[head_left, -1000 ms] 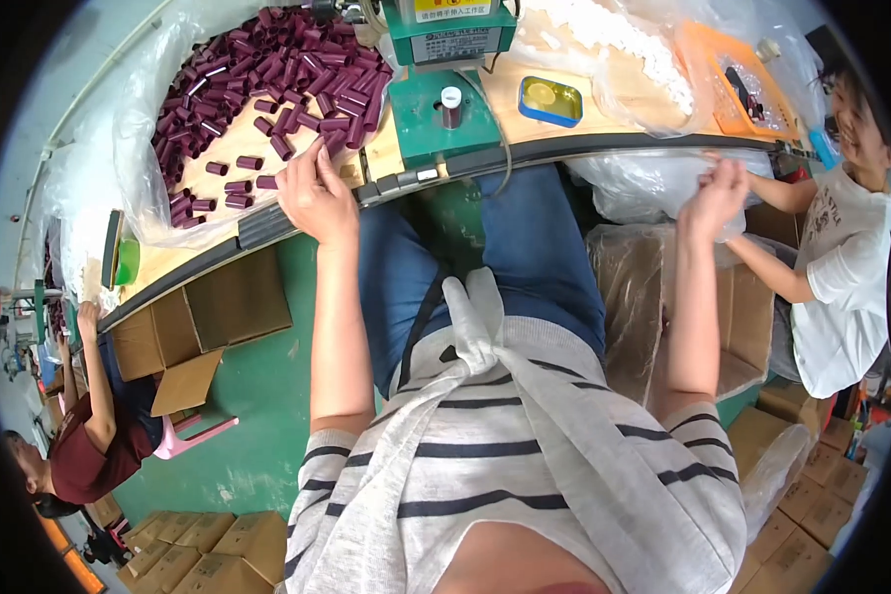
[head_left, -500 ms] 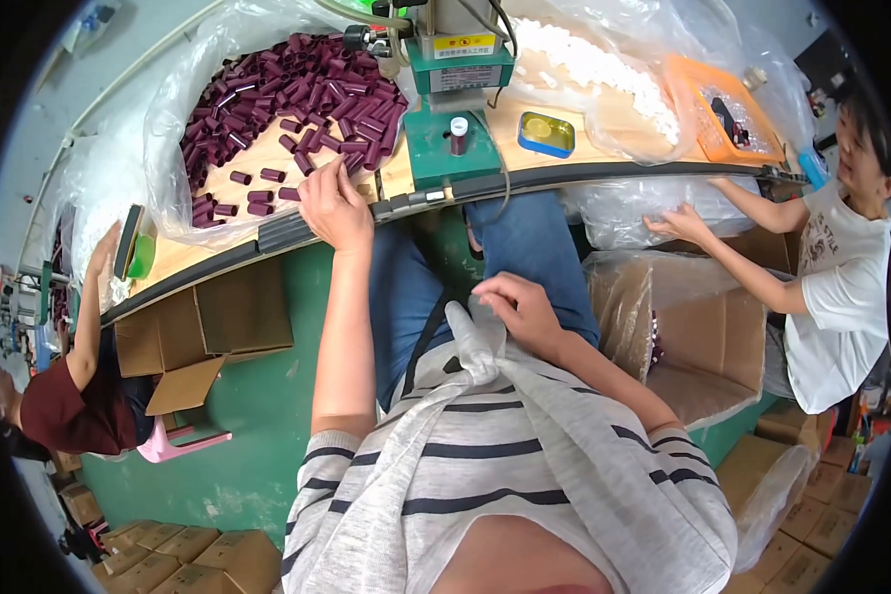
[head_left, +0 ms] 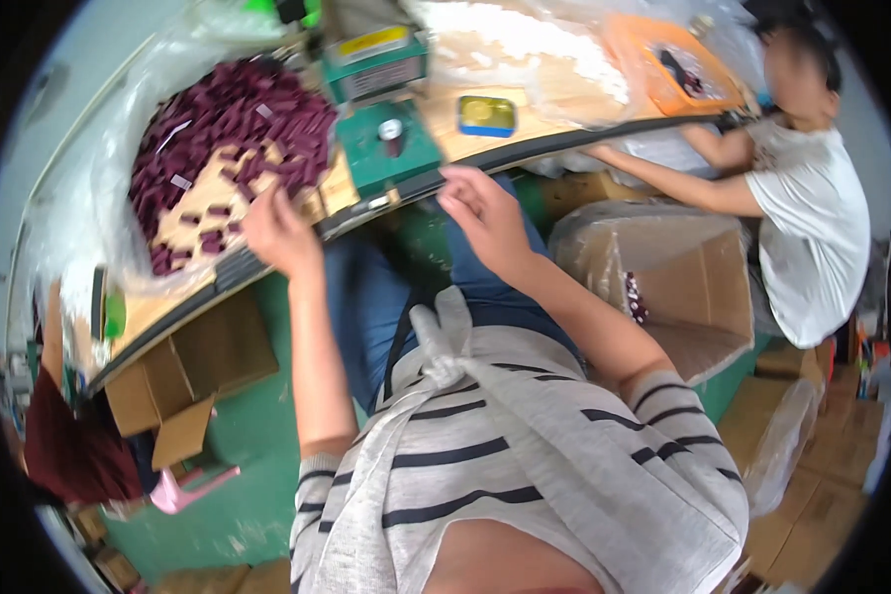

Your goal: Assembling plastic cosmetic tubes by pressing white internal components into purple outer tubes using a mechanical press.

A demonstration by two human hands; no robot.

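Note:
My left hand (head_left: 285, 236) is over the table's front edge, beside a pile of short maroon tubes (head_left: 233, 114). Motion smears its fingertips, so whether a tube is between them does not show. Raised just short of a green press base (head_left: 366, 168), my right hand (head_left: 490, 220) has loosely bent fingers, apart, with nothing visible in them. On that base a maroon tube with a white top (head_left: 392, 139) stands upright, beneath the green press head (head_left: 376, 67).
Right of the press lie a blue-rimmed tin (head_left: 486, 116), white small parts (head_left: 525, 45) and an orange basket (head_left: 698, 89). Cardboard boxes (head_left: 193, 356) and a plastic-lined carton (head_left: 683, 297) are below the table. Co-workers sit on both sides; the right one's arms (head_left: 683, 178) reach to the table.
My right hand has risen from my lap toward the press. My left hand stays by the tubes. The whole view has shifted and tilted, blurring things.

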